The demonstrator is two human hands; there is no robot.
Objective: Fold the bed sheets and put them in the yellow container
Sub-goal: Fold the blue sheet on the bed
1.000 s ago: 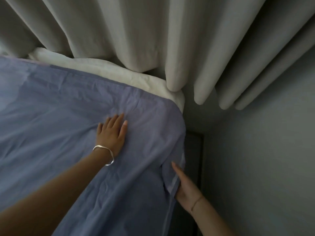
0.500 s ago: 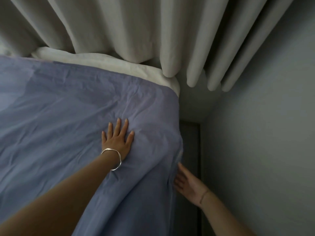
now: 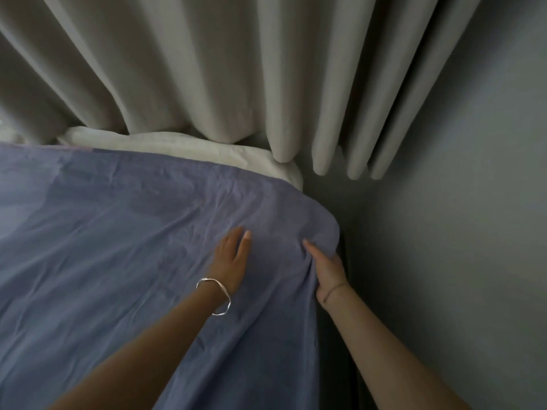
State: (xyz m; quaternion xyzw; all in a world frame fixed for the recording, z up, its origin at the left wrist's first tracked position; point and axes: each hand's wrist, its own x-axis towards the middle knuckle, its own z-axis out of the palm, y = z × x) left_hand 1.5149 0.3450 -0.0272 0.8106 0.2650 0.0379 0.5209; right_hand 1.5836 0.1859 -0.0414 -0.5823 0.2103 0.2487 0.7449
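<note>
Still at the very start, by my read: blue bed sheet [image 3: 124,261] is spread over the bed, no fold made, and the step in hand looks like freeing its corner.

Landmark = that rounded sheet corner [image 3: 319,223], beside the grey wall [image 3: 444,232].
- Right hand [image 3: 325,270]: just below the corner, at the bed's edge. Fingers curled into bunched cloth, pinching the sheet; only one fingertip shows on top, the rest are hidden in the fabric.
- Left hand [image 3: 232,261]: just left of the corner, on top of the sheet, flat with fingers close together, holding nothing. Slightly blurred. Silver bangle [image 3: 214,295] on its wrist.
- White bedding [image 3: 183,150]: beyond the corner, up against the curtain [image 3: 266,69], poking out from under the sheet.

Next move, as a judgement: lift the pinched corner up and off, away from the wall, with the flat hand anchoring or following. Tight gap at the wall, so the grip needs to be firm.

Count: one blue sheet, one strip of white bedding, one curtain, two hands, one bangle. Yellow container: zero in view.
</note>
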